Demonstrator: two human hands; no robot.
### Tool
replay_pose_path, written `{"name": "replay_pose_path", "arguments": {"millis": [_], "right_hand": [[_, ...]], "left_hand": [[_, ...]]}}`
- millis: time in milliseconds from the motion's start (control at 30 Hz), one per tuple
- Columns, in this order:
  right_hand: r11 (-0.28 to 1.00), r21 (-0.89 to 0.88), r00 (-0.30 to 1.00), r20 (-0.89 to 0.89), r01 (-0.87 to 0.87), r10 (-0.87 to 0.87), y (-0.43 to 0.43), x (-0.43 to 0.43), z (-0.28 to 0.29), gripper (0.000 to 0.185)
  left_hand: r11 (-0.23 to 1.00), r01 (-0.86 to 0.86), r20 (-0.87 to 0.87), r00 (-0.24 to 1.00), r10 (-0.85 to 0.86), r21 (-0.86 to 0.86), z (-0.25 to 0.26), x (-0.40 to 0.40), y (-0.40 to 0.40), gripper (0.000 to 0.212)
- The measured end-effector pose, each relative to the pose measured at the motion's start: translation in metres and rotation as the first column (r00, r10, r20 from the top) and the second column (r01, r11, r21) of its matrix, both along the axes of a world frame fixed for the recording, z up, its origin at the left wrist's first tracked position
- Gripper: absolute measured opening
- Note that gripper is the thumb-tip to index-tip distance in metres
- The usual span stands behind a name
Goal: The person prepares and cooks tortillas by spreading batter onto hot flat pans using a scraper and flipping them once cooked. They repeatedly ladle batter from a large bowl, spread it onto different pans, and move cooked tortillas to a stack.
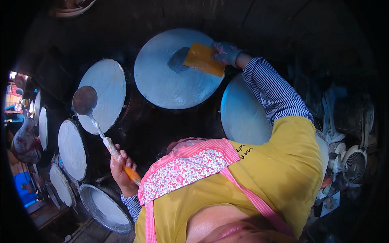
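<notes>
My left hand (122, 167) grips the orange handle of a metal ladle (84, 100) crusted with white matter. The ladle's round, dark head is raised in front of a round, white-coated surface (106, 88). In a grey glove with pink marks, my right hand (227, 53) holds the edge of a flat orange-yellow sheet, perhaps a scraper (203, 59). That sheet overlaps a large round surface coated in white (170, 88). A dark patch (179, 60) shows beside the sheet, near the middle of the coating. Whether the sheet touches the coating I cannot tell.
Below my right arm lies another round white surface (243, 112). More white rounds (72, 150) line the left side, with a metal pan of white contents (104, 209) at lower left. A fan (355, 165) stands at the right among clutter. Surroundings are dark.
</notes>
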State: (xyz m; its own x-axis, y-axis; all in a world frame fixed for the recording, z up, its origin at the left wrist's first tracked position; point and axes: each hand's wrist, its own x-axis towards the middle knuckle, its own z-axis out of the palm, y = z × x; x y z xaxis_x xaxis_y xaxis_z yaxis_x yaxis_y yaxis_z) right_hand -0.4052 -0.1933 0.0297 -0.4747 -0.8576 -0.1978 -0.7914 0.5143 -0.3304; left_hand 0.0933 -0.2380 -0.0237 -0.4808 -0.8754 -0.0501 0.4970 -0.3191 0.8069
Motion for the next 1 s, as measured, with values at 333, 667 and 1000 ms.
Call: {"name": "replay_pose_path", "arguments": {"millis": [333, 667, 1000], "right_hand": [[0.962, -0.203, 0.948, 0.223, -0.181, 0.226, -0.088, -0.101, 0.013, 0.047], [0.899, -0.327, 0.946, -0.242, -0.29, 0.217, -0.124, -0.059, 0.063, 0.052], [0.875, -0.075, 0.819, -0.322, 0.478, -0.475, -0.039, 0.03, 0.015, 0.032]], "left_hand": [[0.999, -0.048, 0.006, 0.999, 0.048, 0.023, 0.015, -0.006, 0.013, 0.04], [0.998, -0.06, 0.005, 0.998, 0.06, 0.034, 0.017, -0.002, -0.005, 0.041], [0.994, 0.103, -0.041, 0.994, -0.101, 0.044, 0.008, 0.005, -0.121, 0.044]]}}
